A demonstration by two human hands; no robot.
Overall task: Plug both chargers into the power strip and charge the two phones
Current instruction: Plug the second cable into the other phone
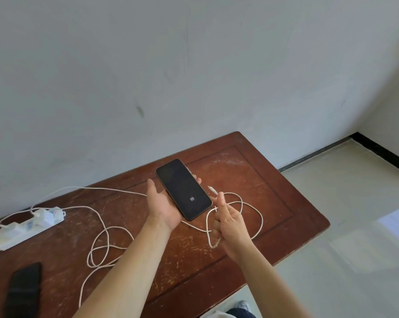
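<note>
My left hand [161,205] holds a black phone [183,189] screen up above the wooden table [274,180]. My right hand [228,222] pinches a white charging cable [253,205] just behind its connector tip [211,188], which points toward the phone's lower right edge without touching it. A white power strip [26,228] lies at the table's left with two white chargers [46,215] plugged into it. Their cables run in loops across the table. A second black phone [23,292] lies at the bottom left.
The table stands against a grey wall [193,76]. Pale floor tiles [354,226] spread to the right. Another white cable [102,246] coils on the tabletop between the strip and my arms. A shoe [243,306] shows at the bottom edge.
</note>
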